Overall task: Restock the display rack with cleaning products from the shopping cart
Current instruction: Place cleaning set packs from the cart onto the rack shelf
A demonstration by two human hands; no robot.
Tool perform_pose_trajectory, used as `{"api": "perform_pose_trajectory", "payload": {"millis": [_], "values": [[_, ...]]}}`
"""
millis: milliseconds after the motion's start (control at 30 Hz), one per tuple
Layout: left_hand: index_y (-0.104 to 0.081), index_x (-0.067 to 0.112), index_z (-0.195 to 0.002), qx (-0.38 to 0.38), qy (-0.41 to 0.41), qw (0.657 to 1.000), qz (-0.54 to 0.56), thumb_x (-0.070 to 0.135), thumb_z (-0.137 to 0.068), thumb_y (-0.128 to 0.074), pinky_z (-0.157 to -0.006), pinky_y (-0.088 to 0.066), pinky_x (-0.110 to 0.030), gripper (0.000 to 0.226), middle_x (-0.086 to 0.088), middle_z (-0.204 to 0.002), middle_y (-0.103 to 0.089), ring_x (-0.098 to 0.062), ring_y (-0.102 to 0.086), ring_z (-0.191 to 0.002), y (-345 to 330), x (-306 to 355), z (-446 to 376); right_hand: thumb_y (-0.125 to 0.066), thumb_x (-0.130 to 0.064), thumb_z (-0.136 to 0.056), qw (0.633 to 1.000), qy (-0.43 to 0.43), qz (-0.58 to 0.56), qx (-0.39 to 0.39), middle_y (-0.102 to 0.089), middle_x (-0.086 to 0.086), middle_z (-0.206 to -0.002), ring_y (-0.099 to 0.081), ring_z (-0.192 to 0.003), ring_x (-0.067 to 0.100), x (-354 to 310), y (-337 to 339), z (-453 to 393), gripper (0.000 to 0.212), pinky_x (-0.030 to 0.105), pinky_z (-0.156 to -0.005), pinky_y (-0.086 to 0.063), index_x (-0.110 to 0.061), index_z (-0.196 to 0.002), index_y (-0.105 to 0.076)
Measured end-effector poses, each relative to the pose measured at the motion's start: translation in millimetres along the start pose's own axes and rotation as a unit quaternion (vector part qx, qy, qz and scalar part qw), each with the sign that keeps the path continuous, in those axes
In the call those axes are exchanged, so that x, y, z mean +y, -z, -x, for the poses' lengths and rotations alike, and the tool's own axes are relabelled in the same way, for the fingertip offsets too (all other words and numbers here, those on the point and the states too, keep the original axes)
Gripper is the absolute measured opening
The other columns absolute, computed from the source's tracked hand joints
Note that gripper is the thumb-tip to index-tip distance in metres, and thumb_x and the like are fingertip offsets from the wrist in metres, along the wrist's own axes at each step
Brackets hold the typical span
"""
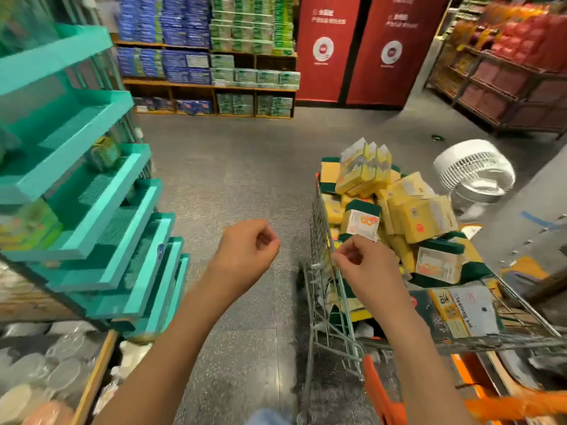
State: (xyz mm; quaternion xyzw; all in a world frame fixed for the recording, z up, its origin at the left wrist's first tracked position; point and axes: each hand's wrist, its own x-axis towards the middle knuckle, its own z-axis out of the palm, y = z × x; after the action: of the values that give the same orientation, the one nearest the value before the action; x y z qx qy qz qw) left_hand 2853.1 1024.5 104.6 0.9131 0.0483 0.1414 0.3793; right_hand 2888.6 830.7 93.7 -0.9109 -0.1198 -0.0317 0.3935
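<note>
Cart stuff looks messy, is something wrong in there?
The sponge packs in the cart lie in a jumbled heap, tilted every way, some piled above the rim. Nothing looks spilled or torn. A white fan lies tilted on the floor beside the cart, which looks odd in an aisle.

Teal display rack (92,210), yellow-and-green sponge packs (411,216), orange-handled wire shopping cart (331,302), speckled grey floor (239,167).
</note>
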Motion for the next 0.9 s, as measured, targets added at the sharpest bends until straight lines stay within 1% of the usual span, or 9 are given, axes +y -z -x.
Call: {"api": "perform_pose_trajectory", "payload": {"millis": [100, 233, 333, 467, 533, 600, 667, 800, 900], "values": [[-0.06, 0.018, -0.074, -0.003, -0.017, 1.0, 0.023, 0.011, -0.084, -0.063, -0.058, -0.037, -0.002, 0.013, 0.014, -0.064, -0.055, 0.002, -0.05, -0.06, -8, -6, -42, -0.063, -0.019, -0.085, 0.999, -0.034, -0.003, 0.023, -0.058, -0.008, -0.066, -0.052, -0.063, 0.004, 1, -8, -30, 0.013, 0.022, -0.057, -0.041, -0.021, -0.073, -0.059], [-0.059, 0.021, -0.07, 0.017, -0.023, 0.999, 0.047, 0.013, -0.084, -0.064, -0.056, -0.035, -0.001, 0.016, 0.016, -0.063, -0.055, 0.003, -0.05, -0.058, -19, -13, -120, -0.062, -0.018, -0.085, 0.995, -0.06, 0.007, 0.076, -0.059, -0.006, -0.068, -0.055, -0.067, 0.013, 6, -12, -91, 0.008, 0.031, -0.064, -0.044, -0.016, -0.076, -0.061], [-0.064, 0.015, -0.075, 0.015, -0.021, 0.997, 0.071, 0.013, -0.084, -0.063, -0.055, -0.035, -0.001, 0.009, 0.016, -0.062, -0.054, 0.003, -0.05, -0.056, -26, -9, -178, -0.062, -0.02, -0.086, 0.99, -0.083, 0.007, 0.117, -0.063, -0.001, -0.071, -0.06, -0.071, 0.018, 5, -5, -141, 0.009, 0.032, -0.069, -0.038, -0.016, -0.078, -0.061], [-0.064, 0.016, -0.07, 0.003, -0.034, 0.991, 0.129, 0.01, -0.082, -0.063, -0.055, -0.037, -0.002, 0.013, 0.015, -0.06, -0.056, 0.011, -0.052, -0.053, -38, -8, -242, -0.063, -0.017, -0.084, 0.983, -0.096, -0.006, 0.158, -0.061, -0.005, -0.068, -0.061, -0.07, 0.019, 1, -3, -190, 0.013, 0.032, -0.064, -0.048, -0.02, -0.073, -0.059], [-0.065, 0.016, -0.069, 0.0, -0.019, 0.985, 0.173, 0.009, -0.081, -0.063, -0.058, -0.04, -0.007, 0.014, 0.011, -0.06, -0.059, 0.006, -0.053, -0.053, -47, -11, -273, -0.062, -0.015, -0.084, 0.979, -0.109, -0.01, 0.175, -0.06, -0.003, -0.067, -0.06, -0.069, 0.02, 3, -5, -212, 0.014, 0.032, -0.062, -0.049, -0.02, -0.072, -0.059], [-0.065, 0.017, -0.068, -0.021, 0.007, 0.974, 0.227, 0.007, -0.081, -0.063, -0.06, -0.044, -0.015, 0.017, 0.006, -0.059, -0.061, 0.003, -0.052, -0.051, -59, -13, -298, -0.063, -0.015, -0.084, 0.974, -0.129, -0.023, 0.184, -0.06, -0.002, -0.068, -0.059, -0.068, 0.019, 6, -7, -228, 0.017, 0.031, -0.061, -0.049, -0.023, -0.07, -0.057], [-0.064, 0.018, -0.067, -0.06, 0.024, 0.96, 0.271, 0.004, -0.083, -0.062, -0.058, -0.045, -0.016, 0.021, 0.002, -0.059, -0.061, 0.002, -0.053, -0.051, -75, -17, -319, -0.064, -0.016, -0.084, 0.97, -0.155, -0.021, 0.187, -0.06, -0.001, -0.068, -0.059, -0.067, 0.019, 10, -10, -243, 0.019, 0.029, -0.06, -0.047, -0.024, -0.069, -0.057], [-0.064, 0.019, -0.065, -0.133, 0.065, 0.931, 0.334, 0.005, -0.084, -0.061, -0.069, -0.05, -0.032, 0.023, -0.003, -0.065, -0.064, -0.015, -0.06, -0.065, -109, -24, -362, -0.064, -0.015, -0.084, 0.956, -0.204, 0.009, 0.21, -0.061, -0.001, -0.066, -0.058, -0.065, 0.016, 22, -12, -276, 0.016, 0.03, -0.06, -0.047, -0.022, -0.071, -0.059], [-0.065, 0.015, -0.071, -0.194, 0.096, 0.909, 0.356, 0.008, -0.088, -0.059, -0.061, -0.048, -0.023, 0.019, -0.002, -0.064, -0.062, -0.012, -0.057, -0.062, -127, -29, -396, -0.063, -0.017, -0.085, 0.944, -0.227, 0.036, 0.235, -0.06, -0.004, -0.065, -0.056, -0.061, 0.01, 24, -12, -302, 0.013, 0.02, -0.054, -0.041, -0.021, -0.073, -0.06]]}}
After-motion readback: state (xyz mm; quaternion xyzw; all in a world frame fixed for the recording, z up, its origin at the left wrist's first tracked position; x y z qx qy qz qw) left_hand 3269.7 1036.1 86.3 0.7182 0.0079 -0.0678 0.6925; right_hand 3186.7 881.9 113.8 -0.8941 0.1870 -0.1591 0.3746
